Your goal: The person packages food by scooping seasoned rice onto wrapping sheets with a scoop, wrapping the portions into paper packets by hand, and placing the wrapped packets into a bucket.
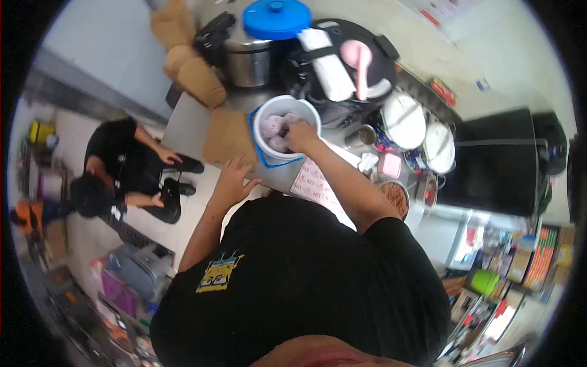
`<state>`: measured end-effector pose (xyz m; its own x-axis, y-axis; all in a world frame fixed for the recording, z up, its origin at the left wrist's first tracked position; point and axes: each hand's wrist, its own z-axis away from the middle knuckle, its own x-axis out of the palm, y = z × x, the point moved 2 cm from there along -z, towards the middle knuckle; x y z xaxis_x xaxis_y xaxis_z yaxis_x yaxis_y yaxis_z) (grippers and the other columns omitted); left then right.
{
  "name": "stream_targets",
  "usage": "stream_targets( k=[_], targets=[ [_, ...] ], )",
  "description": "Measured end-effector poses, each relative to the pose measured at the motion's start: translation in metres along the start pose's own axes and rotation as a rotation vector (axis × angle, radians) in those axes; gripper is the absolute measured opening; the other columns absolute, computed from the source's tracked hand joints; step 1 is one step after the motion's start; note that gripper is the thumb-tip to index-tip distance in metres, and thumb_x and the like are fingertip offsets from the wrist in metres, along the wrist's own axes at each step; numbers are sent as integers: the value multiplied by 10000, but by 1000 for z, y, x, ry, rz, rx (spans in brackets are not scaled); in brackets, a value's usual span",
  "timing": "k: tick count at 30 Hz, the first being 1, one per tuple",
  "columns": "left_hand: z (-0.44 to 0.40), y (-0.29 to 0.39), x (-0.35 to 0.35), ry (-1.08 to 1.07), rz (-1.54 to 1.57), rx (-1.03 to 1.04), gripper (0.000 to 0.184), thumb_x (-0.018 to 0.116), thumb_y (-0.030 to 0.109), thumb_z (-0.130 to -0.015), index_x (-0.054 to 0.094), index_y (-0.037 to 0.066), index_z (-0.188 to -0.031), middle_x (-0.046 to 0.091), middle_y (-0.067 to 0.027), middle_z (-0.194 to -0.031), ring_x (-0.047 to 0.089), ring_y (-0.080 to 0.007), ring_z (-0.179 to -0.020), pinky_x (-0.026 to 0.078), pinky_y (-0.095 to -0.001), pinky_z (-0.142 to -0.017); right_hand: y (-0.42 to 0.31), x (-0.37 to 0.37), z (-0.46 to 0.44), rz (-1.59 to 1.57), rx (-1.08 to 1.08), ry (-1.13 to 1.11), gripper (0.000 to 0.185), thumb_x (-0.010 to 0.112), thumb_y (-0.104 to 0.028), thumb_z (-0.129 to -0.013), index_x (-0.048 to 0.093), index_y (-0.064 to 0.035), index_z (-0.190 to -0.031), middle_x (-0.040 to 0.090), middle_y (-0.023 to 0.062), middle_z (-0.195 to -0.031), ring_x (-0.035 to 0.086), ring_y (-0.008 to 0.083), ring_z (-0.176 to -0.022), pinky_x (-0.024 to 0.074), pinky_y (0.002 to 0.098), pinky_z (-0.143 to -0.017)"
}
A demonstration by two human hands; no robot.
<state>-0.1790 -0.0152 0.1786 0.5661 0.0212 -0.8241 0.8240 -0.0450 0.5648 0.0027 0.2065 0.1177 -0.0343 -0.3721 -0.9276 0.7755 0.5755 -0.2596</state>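
Note:
My right hand [301, 138] reaches down into a white bucket [310, 110] on the counter. Inside lie several pale, pinkish-speckled round lumps [273, 126], and my curled fingers touch them. What those fingers grip, if anything, is hidden. A blue sheet or tray [270, 163] shows from under the bucket. At the counter's front edge, my left hand [231, 183] rests with fingers spread, holding nothing, by a flat brown piece of cardboard [227, 137]. Printed white paper [313, 183] lies beneath my right forearm.
Behind the bucket stand a steel pot [249, 64], a blue lid [277, 18] and a black cooker with a pink ladle [361, 64] on top. Lidded white containers [403, 121] and a bowl of brown food [396, 197] are at right. A person in black [131, 165] sits at left.

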Motion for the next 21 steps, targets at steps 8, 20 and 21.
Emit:
stream_targets(
  k=[8,20,21],
  targets=[
    [-9,17,50,-522,226,-105,405,740,353,-907,682,-16,-751,619,-227,-671,615,-363,-618,457,-454,-598,97,-53,229,-313,703,450,466,735,-482,-831,692,-18,-846,713,225,-876,703,411,-809,560,486,-753],
    [-104,129,97,-750,58,345,513,781,490,-824,637,9,-720,602,-178,-641,609,-353,-612,455,-436,-581,158,114,416,-444,1200,356,585,585,1,-801,452,-86,-1364,601,268,-1188,617,491,-1065,528,547,-876],
    [-111,144,105,-730,152,450,463,772,458,-845,666,20,-737,627,-176,-659,621,-367,-626,469,-434,-588,155,104,410,-402,1170,382,529,547,-22,-837,491,-111,-1355,597,248,-1215,629,460,-1079,531,539,-877]
  ],
)
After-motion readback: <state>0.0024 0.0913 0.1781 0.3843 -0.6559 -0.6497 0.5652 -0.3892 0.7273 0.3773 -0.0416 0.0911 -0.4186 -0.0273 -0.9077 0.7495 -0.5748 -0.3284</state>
